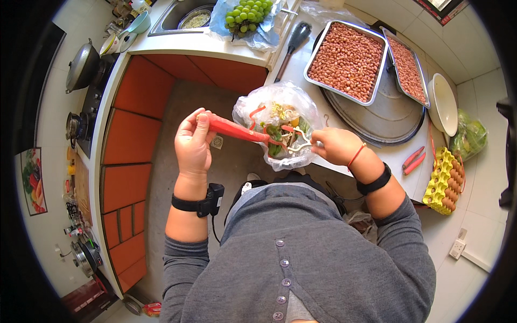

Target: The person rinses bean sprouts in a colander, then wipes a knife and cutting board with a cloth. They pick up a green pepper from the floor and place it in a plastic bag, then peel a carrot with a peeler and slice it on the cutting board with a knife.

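Note:
My left hand (196, 139) grips the thick end of a red carrot (236, 128), whose thin tip points right over a clear plastic bag (278, 95). A white Y-shaped peeler (299, 137) is in my right hand (337, 147), its head close to the carrot's tip. Whether the blade touches the carrot I cannot tell. Inside the open bag lie vegetable scraps (276, 139), with green leaves and reddish peel strips among them.
Two metal trays of peanuts (345, 60) rest on a round lid (363, 113). Two small carrots (414, 160) lie beside a yellow egg carton (438, 181). A brush (293, 48), a white bowl (443, 105) and green grapes (248, 16) are further off. An orange-fronted counter (127, 135) runs along the left.

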Demonstrator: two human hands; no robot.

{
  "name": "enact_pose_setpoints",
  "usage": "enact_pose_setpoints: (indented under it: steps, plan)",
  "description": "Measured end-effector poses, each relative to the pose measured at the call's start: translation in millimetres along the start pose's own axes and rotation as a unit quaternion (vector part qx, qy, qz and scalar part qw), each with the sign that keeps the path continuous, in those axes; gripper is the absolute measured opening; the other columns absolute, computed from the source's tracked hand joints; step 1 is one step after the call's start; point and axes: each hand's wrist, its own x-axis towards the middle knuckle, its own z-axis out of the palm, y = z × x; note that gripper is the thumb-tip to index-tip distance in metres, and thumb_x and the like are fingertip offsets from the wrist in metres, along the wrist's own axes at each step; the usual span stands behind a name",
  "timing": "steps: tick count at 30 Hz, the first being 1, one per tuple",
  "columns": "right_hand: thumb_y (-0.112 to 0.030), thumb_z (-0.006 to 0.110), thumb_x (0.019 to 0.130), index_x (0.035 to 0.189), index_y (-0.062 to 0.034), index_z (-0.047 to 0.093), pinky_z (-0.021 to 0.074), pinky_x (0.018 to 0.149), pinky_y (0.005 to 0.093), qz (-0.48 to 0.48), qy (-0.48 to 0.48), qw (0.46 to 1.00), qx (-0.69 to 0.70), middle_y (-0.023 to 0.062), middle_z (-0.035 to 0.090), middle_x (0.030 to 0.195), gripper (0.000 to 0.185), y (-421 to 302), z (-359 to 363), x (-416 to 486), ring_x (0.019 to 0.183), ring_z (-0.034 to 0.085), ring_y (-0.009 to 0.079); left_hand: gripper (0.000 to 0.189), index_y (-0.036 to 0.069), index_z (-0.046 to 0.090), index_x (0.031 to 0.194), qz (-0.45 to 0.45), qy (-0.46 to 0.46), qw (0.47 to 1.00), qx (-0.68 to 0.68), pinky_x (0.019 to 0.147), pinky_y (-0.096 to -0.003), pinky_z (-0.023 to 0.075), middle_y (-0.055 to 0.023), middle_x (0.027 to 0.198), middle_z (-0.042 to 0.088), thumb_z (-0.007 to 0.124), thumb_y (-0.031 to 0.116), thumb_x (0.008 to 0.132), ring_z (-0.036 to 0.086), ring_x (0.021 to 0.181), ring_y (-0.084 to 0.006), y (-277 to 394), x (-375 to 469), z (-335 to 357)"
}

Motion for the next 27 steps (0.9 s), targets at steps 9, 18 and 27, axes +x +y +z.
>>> enact_pose_setpoints:
  steps: [9,18,27]
  plan:
    - [-0.022,0.063,0.093,0.105,-0.0035,0.064,0.0504,0.058,0.0268,0.084,-0.167,0.859,0.477,0.0048,0.066,0.088,0.022,-21.8,-13.2,18.4,0.069,0.065,0.0121,0.035,-0.003,0.056,0.122,-0.001,-0.088,0.995,0.039,0.090,-0.0277,0.0495,-0.0065,0.111,0.064,0.065,0.014,0.093,0.060,0.101,-0.0130,-12.7,-17.1,15.0]
    - [-0.020,0.067,0.085,0.103,-0.0115,0.065,0.0525,0.068,0.0401,-0.162,0.219,0.956,0.105,0.0094,0.064,0.092,0.021,-63.5,6.5,28.8,0.080,0.065,0.0315,0.035,-0.005,0.055,0.123,0.006,-0.132,0.990,0.055,0.086,-0.0277,0.0519,-0.0075,0.105,0.065,0.064,0.012,0.094,0.063,0.094,-0.0136,-13.3,-28.9,26.8]
    - [-0.017,0.065,0.084,0.101,-0.0143,0.064,0.0516,0.065,0.0415,-0.131,0.183,0.971,0.083,0.0072,0.061,0.090,0.017,-42.0,31.8,14.4,0.076,0.064,0.0315,0.030,-0.002,0.056,0.118,-0.043,-0.026,0.997,-0.057,0.081,-0.0344,0.0579,-0.0109,0.107,0.065,0.060,0.017,0.096,0.065,0.094,-0.0186,-16.1,-19.5,15.7]
